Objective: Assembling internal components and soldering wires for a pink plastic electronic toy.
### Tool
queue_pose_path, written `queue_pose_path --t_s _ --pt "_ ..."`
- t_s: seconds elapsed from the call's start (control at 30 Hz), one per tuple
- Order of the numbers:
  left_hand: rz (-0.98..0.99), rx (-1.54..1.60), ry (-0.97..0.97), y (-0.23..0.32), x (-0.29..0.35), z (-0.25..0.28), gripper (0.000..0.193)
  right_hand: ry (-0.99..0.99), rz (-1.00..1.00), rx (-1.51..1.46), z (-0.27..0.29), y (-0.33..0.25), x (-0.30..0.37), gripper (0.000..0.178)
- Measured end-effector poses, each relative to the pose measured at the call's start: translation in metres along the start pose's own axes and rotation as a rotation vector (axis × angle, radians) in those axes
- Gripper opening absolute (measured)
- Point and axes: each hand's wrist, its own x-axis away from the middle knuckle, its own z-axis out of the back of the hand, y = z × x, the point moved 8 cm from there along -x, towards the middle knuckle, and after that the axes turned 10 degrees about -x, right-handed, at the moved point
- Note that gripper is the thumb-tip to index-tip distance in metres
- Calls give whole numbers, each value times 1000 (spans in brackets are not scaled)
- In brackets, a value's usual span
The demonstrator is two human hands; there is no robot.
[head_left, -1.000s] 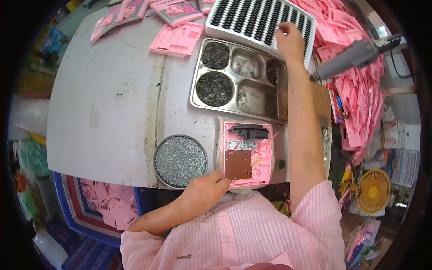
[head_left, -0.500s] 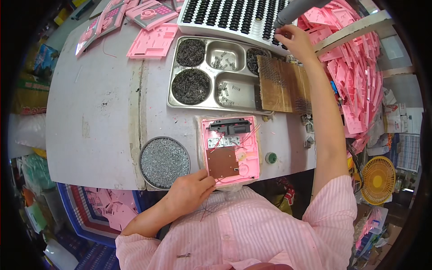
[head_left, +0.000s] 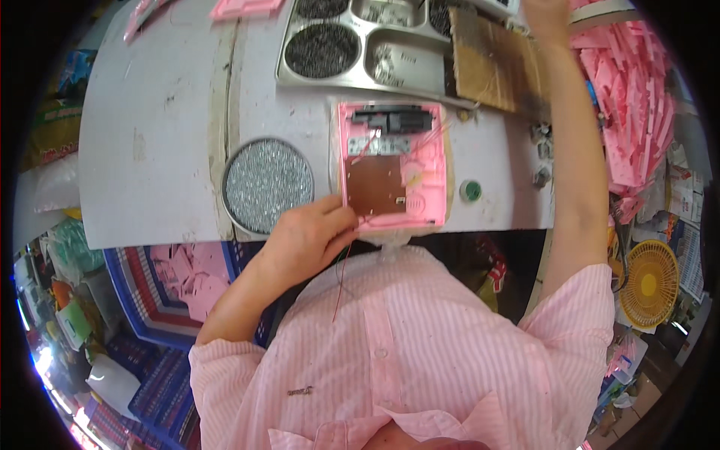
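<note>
At the edge of the desk [head_left: 169, 169], the left hand [head_left: 309, 234], fingers bunched, touches the pink electronics shell [head_left: 435, 178] at seven o'clock; the right hand [head_left: 549, 19] has swung past one o'clock, leaving it one-handed, both grips unclear.

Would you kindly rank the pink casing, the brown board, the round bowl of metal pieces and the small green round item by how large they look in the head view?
Largest to smallest:
1. Pink casing
2. Round bowl of metal pieces
3. Brown board
4. Small green round item
</note>
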Motion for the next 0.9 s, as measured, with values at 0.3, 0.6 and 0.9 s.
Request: queue_pose_path --t_s 0.3,0.6,0.9 --pt "25 17 33 -1 6 0 13 -122 -282 -126 -184 -170 212 18" --pt "33 3 32 -1 7 -1 14 18 47 86 -193 -189 219 24" --pt "17 22 14 -2 3 -1 13 113 104 -135 -190 -166 233 23"
